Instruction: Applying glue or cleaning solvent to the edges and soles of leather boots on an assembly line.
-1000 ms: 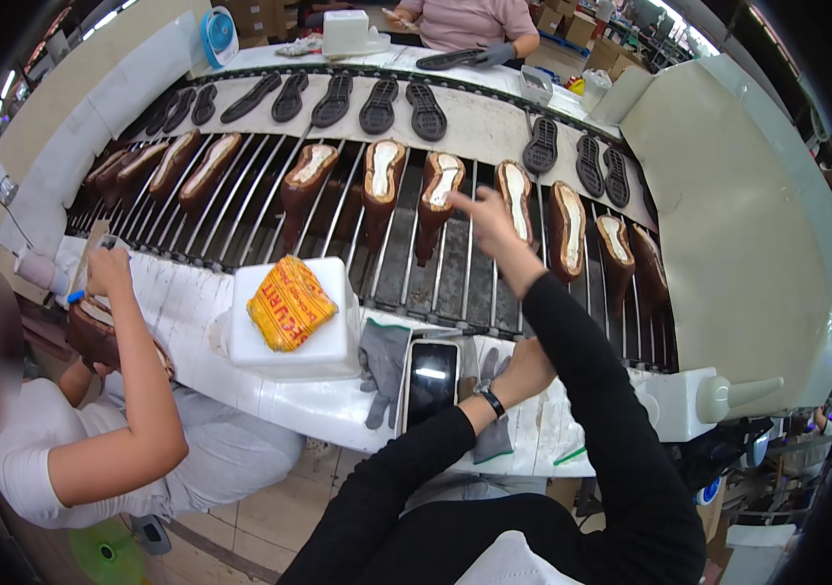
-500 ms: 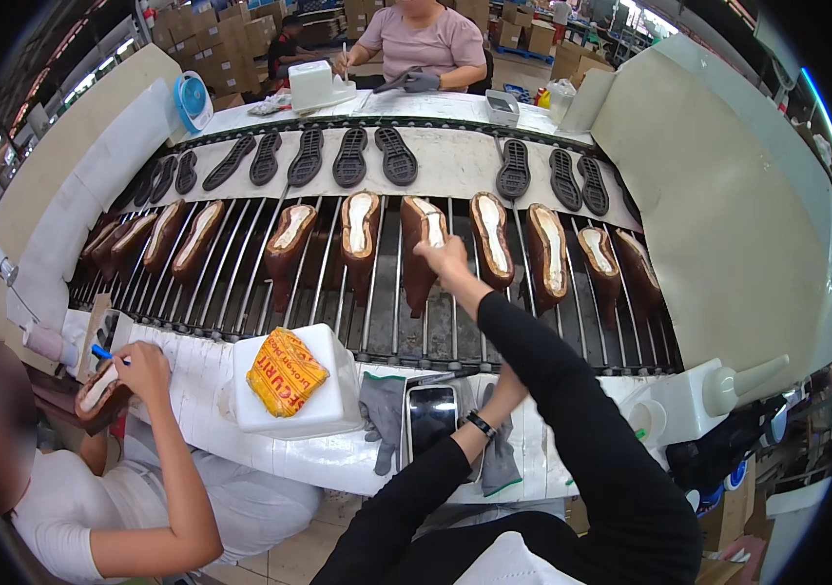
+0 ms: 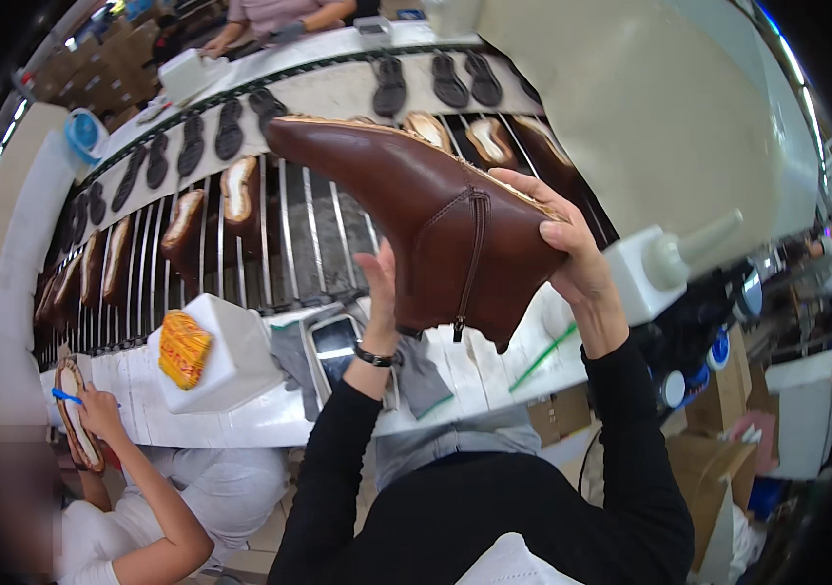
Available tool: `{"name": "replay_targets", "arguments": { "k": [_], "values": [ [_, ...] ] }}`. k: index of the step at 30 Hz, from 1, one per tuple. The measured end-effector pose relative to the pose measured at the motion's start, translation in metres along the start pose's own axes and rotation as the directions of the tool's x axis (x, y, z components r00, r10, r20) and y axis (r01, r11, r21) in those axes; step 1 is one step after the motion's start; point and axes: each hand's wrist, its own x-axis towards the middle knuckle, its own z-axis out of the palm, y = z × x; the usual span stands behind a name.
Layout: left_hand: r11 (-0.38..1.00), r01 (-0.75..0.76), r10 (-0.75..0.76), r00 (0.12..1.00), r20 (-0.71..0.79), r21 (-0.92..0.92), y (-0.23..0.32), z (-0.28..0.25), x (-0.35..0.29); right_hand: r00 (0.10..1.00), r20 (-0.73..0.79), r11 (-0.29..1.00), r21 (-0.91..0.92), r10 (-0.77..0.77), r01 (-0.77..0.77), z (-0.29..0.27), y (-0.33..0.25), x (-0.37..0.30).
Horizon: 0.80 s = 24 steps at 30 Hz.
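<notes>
Head view, brown boot [image 3: 425, 210] clamped between left hand [image 3: 380, 292] and right hand [image 3: 557, 244] (raised above conveyor [image 3: 289, 244])

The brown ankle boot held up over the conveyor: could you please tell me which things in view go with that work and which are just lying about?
In hand:
brown ankle boot, gripped by left hand and right hand
brown boots on the roller conveyor
black soles on the upper belt

Lying about:
smartphone
grey cloth
white block with yellow-orange pad
green pen
</notes>
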Motion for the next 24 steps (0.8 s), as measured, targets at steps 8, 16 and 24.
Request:
{"name": "replay_targets", "arguments": {
  "k": [8,16,24],
  "values": [
    [0.817,-0.138,0.260,0.955,-0.143,0.559,-0.006,0.075,-0.034,0.841,-0.432,0.861,-0.503,-0.327,0.076,-0.044,0.028,-0.106],
    [-0.119,-0.125,0.363,0.918,0.161,0.985,-0.067,0.037,-0.107,0.503,-0.857,0.994,0.107,0.109,-0.033,-0.064,0.162,-0.202],
    [0.294,0.147,0.120,0.975,-0.189,0.945,-0.051,0.066,-0.150,0.548,-0.819,0.981,0.191,0.170,-0.018,-0.056,0.144,-0.189]
  ]
}}
